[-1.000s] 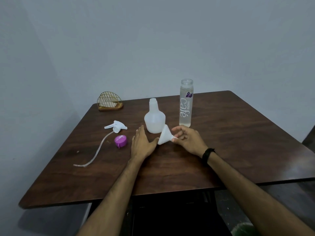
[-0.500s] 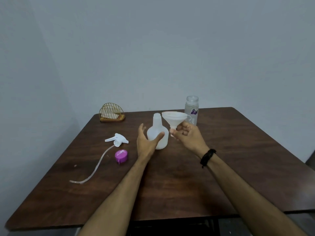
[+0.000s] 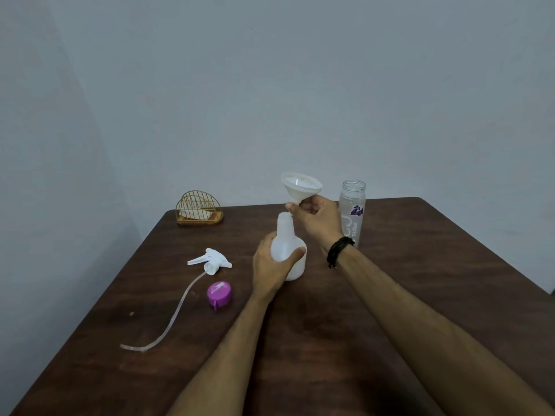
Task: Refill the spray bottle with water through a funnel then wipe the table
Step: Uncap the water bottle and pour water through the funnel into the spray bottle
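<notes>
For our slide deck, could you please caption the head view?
Left hand steadies the spray bottle while right hand holds the funnel above its neck.

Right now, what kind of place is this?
Probably a plain room at home or in a small office, not a lab: a dark wooden table pushed into a corner of bare grey walls, with a gold wire napkin holder at the back. Nothing else in view narrows it down.
</notes>
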Motion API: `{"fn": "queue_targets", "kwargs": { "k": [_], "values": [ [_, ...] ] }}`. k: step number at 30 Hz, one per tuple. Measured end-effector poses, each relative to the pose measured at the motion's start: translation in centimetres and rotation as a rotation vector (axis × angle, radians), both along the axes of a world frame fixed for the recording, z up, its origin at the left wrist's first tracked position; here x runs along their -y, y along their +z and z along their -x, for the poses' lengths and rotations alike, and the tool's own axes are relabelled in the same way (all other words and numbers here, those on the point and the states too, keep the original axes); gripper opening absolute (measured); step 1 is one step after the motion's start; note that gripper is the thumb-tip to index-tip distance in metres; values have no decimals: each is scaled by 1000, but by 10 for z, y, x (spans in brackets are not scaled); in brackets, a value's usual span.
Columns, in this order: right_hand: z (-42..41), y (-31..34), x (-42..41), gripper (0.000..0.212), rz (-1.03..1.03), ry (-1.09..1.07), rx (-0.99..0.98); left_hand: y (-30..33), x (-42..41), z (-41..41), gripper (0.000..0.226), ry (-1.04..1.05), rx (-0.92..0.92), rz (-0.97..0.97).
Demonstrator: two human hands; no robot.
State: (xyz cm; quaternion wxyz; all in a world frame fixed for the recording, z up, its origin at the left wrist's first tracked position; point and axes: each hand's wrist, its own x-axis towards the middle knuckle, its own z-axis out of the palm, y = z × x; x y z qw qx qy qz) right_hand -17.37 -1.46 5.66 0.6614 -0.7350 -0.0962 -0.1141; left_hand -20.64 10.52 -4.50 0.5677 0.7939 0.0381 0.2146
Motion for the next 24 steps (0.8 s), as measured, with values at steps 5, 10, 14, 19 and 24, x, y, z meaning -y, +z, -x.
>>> {"fn": "queue_targets", "kwargs": {
  "k": [5, 10, 14, 19, 24],
  "values": [
    [-7, 0, -2, 17, -32, 30, -8, -2, -1, -2, 79, -11, -2, -11],
    [-5, -1, -8, 24, 39, 42, -3, -2, -2, 0, 69, -19, 10, 12],
    [-4, -3, -7, 32, 152, 23, 9, 0, -2, 1, 64, -23, 16, 18],
    [-9, -4, -3, 36, 180, 81, -70, 1, -1, 1, 65, -36, 9, 2],
    [-6, -11, 3, 44, 181, 125, -38, -2, -2, 0, 72, -32, 2, 1]
  ]
}}
